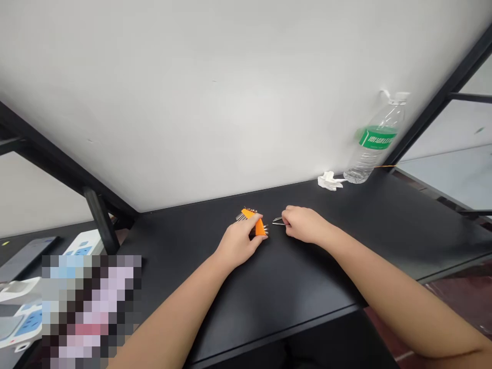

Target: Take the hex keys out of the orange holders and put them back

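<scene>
My left hand (240, 241) grips an orange hex key holder (260, 225) just above the black tabletop. Several thin metal keys (241, 217) stick out of its left side, and short metal ends show along its right edge. My right hand (303, 223) is closed a little to the right of it. Thin metal rods (278, 221), which look like hex keys, poke out from its fingers toward the holder, with a small gap between. How many rods it holds is hidden by the fingers.
A clear plastic bottle (374, 141) with a green label stands at the back right by the white wall (230, 102). Beside it lies a crumpled white tissue (329, 181). Black metal frame bars (100, 218) flank the black table (284, 271). White-and-blue packages (82, 243) are at the left.
</scene>
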`<state>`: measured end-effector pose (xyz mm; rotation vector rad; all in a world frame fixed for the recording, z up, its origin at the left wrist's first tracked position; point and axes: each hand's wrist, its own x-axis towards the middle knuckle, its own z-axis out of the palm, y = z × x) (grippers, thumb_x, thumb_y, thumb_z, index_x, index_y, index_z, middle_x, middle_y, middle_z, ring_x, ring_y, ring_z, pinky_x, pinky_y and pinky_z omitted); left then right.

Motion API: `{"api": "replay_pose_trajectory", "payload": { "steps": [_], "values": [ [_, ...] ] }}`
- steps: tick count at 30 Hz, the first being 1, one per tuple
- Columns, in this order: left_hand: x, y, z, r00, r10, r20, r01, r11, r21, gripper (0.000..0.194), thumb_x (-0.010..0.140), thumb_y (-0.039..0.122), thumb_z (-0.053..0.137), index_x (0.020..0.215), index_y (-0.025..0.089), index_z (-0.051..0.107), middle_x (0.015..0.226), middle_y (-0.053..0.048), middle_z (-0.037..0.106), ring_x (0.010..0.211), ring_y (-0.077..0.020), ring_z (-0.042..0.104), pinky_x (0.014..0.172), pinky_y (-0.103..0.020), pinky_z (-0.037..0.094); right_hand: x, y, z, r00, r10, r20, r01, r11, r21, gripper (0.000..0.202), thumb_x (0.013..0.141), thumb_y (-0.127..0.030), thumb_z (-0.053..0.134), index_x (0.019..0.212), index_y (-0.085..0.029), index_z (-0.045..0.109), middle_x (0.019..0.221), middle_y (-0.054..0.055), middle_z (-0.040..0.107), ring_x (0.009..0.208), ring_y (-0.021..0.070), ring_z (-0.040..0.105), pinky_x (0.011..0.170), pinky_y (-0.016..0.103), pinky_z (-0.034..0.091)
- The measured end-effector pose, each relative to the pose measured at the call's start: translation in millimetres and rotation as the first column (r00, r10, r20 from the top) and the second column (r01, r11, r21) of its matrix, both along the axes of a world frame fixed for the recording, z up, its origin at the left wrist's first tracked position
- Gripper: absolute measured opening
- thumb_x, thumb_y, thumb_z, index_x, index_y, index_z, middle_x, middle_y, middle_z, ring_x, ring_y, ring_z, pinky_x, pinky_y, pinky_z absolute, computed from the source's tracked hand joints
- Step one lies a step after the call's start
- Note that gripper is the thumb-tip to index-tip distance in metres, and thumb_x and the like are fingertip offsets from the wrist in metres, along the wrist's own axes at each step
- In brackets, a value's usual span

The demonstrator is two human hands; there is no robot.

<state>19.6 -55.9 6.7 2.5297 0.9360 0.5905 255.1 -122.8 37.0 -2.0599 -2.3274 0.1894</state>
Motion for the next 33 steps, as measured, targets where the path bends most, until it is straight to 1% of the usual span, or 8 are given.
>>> {"api": "replay_pose_trajectory", "payload": {
  "steps": [7,11,14,18,23,27,31,33],
  "values": [
    [0,1,0.0,1.0,-0.001,0.024,0.001,1.0,0.004,0.048,0.089,0.038,0.069,0.136,0.027,0.059,0.114,-0.003,0.075,0.092,-0.0218,0.073,0.086,-0.035,0.058,1,0,-4.1,0.997,0.047,-0.054,-0.047,0.999,0.001,0.01,0.09,-0.012,0.056,0.093,-0.018,0.063,0.098,0.007,0.067,0.077,0.0186,0.063,0.061,0.028,0.037],
    [0,1,-0.4,1.0,0.004,0.017,-0.004,1.0,0.002,0.049,0.089,0.035,0.069,0.136,0.028,0.058,0.116,-0.003,0.075,0.095,-0.0222,0.073,0.087,-0.035,0.058,-6,0,-3.7,0.996,0.012,-0.085,-0.012,1.0,0.003,0.021,0.099,-0.031,0.055,0.083,-0.019,0.062,0.094,0.007,0.066,0.078,0.0193,0.063,0.062,0.028,0.038],
    [0,1,-0.2,1.0,-0.004,0.016,0.004,1.0,0.011,0.05,0.089,0.033,0.07,0.137,0.028,0.058,0.119,-0.004,0.074,0.096,-0.0224,0.074,0.088,-0.036,0.059,-12,-2,-5.2,0.997,0.002,-0.077,-0.001,1.0,0.013,0.021,0.095,-0.04,0.063,0.089,-0.019,0.063,0.096,0.007,0.066,0.078,0.0202,0.063,0.06,0.028,0.038],
    [0,1,0.0,1.0,-0.002,0.031,0.002,1.0,0.007,0.049,0.089,0.034,0.068,0.136,0.028,0.058,0.117,-0.004,0.075,0.094,-0.0215,0.074,0.088,-0.035,0.059,-16,-7,-3.9,0.993,0.102,-0.059,-0.1,0.994,0.033,0.011,0.096,-0.025,0.057,0.102,-0.02,0.065,0.103,0.006,0.063,0.069,0.0158,0.061,0.058,0.028,0.036],
    [0,2,-0.8,1.0,0.006,0.016,-0.006,1.0,-0.022,0.048,0.09,0.034,0.068,0.137,0.028,0.058,0.119,-0.004,0.074,0.099,-0.0225,0.074,0.089,-0.034,0.059,-17,-15,2.3,0.946,0.294,-0.137,-0.302,0.952,-0.043,0.01,0.092,-0.023,0.059,0.097,-0.02,0.068,0.103,0.006,0.064,0.07,0.0158,0.06,0.06,0.028,0.038],
    [0,3,-2.0,1.0,0.003,0.016,-0.003,0.999,-0.048,0.049,0.09,0.034,0.069,0.137,0.027,0.057,0.118,-0.003,0.074,0.101,-0.0228,0.073,0.09,-0.035,0.058,-17,-18,0.4,0.95,0.298,-0.093,-0.305,0.949,-0.074,0.012,0.087,-0.01,0.055,0.083,-0.018,0.064,0.087,0.007,0.065,0.063,0.0156,0.056,0.056,0.029,0.034],
    [0,3,-3.2,0.999,0.016,0.034,-0.014,0.997,-0.074,0.05,0.089,0.036,0.07,0.137,0.028,0.058,0.118,-0.003,0.075,0.099,-0.0219,0.074,0.09,-0.034,0.059,-5,-13,4.9,0.9,0.253,-0.356,-0.264,0.964,0.017,0.013,0.081,-0.006,0.057,0.083,-0.019,0.06,0.082,0.003,0.064,0.069,0.015,0.057,0.061,0.027,0.04],
    [0,3,-3.8,0.999,0.023,0.043,-0.019,0.996,-0.092,0.051,0.089,0.038,0.071,0.137,0.028,0.058,0.117,-0.003,0.075,0.096,-0.021,0.074,0.089,-0.034,0.059,0,-10,8.4,0.755,0.19,-0.628,-0.186,0.98,0.074,0.021,0.086,-0.01,0.058,0.104,-0.021,0.06,0.086,0.0,0.064,0.071,0.0135,0.058,0.064,0.026,0.046]
  ]
}}
